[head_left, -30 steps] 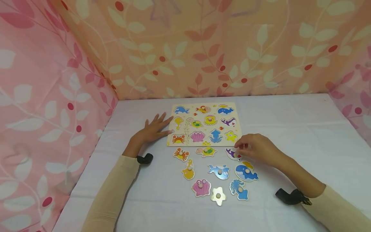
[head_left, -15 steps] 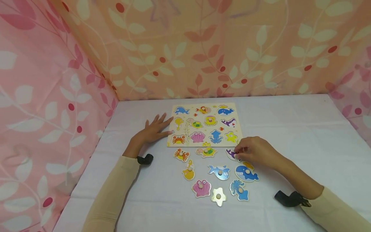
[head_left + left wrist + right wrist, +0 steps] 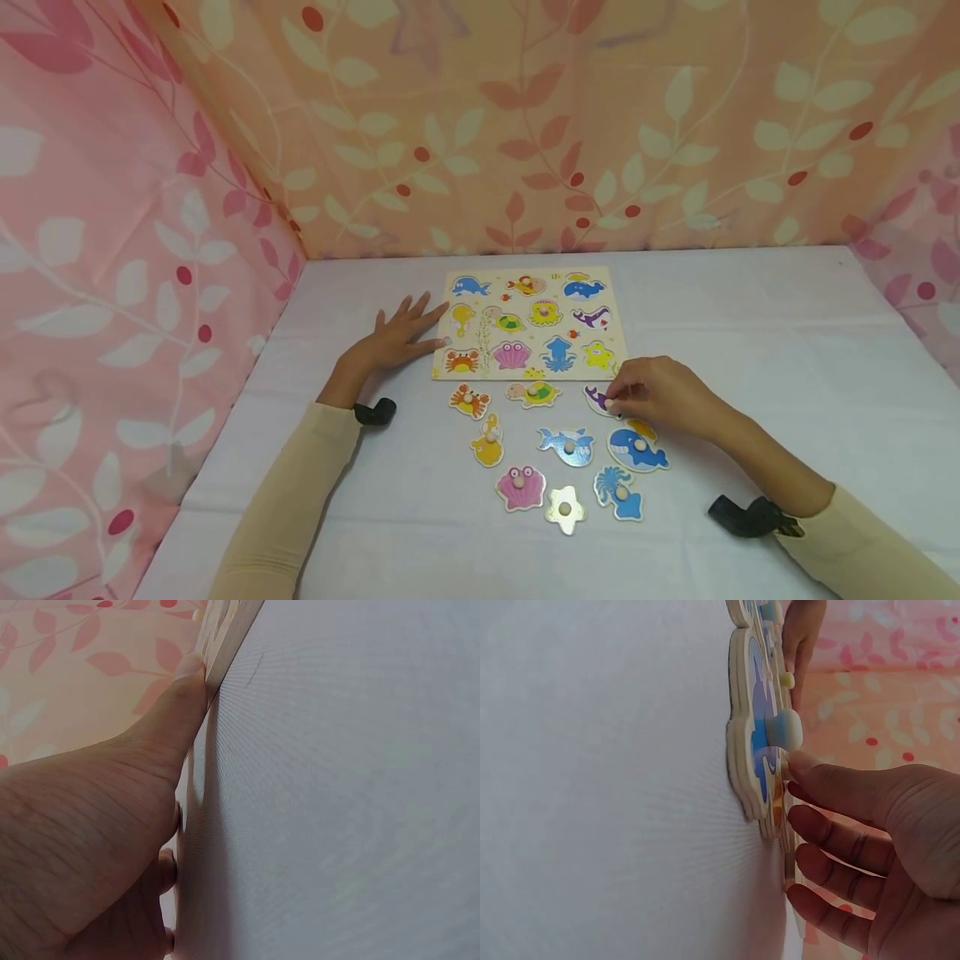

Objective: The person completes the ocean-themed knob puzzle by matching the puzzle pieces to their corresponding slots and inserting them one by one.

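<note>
- Fingers of right hand (image 3: 663, 390) pinch purple piece (image 3: 596, 398), near front-right corner of board (image 3: 497, 273).
- Left hand (image 3: 390, 342): fingers spread, left edge.
- Fish (image 3: 528, 284), octopus (image 3: 544, 312) seated; nine pieces (image 3: 528, 490) out.

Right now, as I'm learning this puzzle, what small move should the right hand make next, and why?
Probably lift the purple piece toward the matching purple picture: the right hand appears to pinch it, and it lies outside the board, which the left hand touches.
</note>
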`<state>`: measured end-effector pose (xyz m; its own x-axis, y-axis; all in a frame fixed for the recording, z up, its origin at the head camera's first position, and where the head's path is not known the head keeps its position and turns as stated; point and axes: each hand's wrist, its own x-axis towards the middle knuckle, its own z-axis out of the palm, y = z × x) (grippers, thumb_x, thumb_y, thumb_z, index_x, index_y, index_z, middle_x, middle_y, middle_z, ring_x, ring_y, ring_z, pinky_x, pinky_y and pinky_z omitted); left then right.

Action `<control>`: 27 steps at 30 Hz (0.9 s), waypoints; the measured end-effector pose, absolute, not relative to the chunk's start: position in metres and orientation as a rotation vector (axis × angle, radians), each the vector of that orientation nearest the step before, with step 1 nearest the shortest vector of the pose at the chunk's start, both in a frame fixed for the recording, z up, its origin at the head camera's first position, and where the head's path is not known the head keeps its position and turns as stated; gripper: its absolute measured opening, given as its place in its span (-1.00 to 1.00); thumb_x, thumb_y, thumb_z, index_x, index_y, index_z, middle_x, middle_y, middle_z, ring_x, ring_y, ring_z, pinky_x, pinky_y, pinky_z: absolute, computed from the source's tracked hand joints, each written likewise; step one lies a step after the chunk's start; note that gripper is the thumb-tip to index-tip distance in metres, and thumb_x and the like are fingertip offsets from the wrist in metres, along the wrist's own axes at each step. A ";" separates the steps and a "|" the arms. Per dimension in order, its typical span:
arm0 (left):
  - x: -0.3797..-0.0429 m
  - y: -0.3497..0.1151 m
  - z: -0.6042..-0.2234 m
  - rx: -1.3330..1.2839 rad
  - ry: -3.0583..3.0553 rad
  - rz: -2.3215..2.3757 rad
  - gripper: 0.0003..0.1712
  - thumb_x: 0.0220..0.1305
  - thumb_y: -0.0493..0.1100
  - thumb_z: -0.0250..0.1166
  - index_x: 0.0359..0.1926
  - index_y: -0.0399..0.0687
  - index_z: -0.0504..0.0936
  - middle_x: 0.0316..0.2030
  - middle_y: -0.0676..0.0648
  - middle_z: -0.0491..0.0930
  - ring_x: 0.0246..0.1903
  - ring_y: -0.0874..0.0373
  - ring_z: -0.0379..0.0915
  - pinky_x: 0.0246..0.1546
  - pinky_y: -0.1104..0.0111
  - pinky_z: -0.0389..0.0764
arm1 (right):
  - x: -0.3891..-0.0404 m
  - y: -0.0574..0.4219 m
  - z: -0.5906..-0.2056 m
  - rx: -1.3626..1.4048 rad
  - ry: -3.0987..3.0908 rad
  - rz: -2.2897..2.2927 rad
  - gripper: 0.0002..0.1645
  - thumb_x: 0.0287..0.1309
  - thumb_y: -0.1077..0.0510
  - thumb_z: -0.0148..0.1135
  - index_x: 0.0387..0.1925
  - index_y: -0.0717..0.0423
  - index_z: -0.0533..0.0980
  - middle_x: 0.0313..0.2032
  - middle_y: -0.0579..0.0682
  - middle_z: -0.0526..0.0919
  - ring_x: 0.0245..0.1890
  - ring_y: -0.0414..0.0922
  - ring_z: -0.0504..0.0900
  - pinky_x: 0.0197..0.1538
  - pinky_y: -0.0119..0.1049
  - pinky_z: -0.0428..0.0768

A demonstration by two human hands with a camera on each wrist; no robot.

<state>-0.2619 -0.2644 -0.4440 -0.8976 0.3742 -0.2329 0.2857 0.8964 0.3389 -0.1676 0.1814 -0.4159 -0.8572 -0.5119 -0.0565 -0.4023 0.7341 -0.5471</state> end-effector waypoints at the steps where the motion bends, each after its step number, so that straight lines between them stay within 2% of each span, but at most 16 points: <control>1: -0.263 -0.264 -0.445 0.498 2.768 0.431 -0.07 0.36 0.52 0.01 0.61 0.50 -0.11 0.63 -0.03 -0.36 0.58 -0.14 -0.59 0.38 -0.35 -0.50 | -0.167 0.182 -0.416 -0.727 2.733 -0.790 -0.86 0.09 0.00 0.54 -0.28 -0.16 0.78 -0.36 -0.34 0.68 -0.27 -0.24 0.59 -0.10 -0.19 0.63; 6: -0.263 -0.264 -0.446 0.499 2.759 0.444 -0.06 0.36 0.52 0.01 0.61 0.49 -0.11 0.63 -0.03 -0.37 0.58 -0.14 -0.61 0.38 -0.34 -0.51 | -0.166 0.182 -0.416 -0.731 2.731 -0.781 -0.88 0.10 0.01 0.54 -0.28 -0.15 0.78 -0.37 -0.34 0.66 -0.29 -0.25 0.57 -0.12 -0.24 0.61; 18: -0.263 -0.266 -0.445 0.500 2.767 0.458 -0.08 0.37 0.50 0.03 0.61 0.48 -0.08 0.63 -0.03 -0.35 0.58 -0.12 -0.60 0.38 -0.34 -0.51 | -0.164 0.182 -0.420 -0.767 2.752 -0.796 -0.88 0.11 0.01 0.53 -0.27 -0.16 0.78 -0.38 -0.38 0.64 -0.29 -0.26 0.56 -0.13 -0.23 0.59; 27: -0.261 -0.264 -0.446 0.513 2.781 0.455 -0.09 0.40 0.45 0.05 0.62 0.43 -0.05 0.63 -0.08 -0.30 0.58 -0.18 -0.55 0.37 -0.38 -0.46 | -0.164 0.181 -0.420 -0.758 2.749 -0.787 -0.89 0.11 0.00 0.53 -0.29 -0.19 0.77 -0.40 -0.40 0.64 -0.31 -0.29 0.55 -0.13 -0.25 0.59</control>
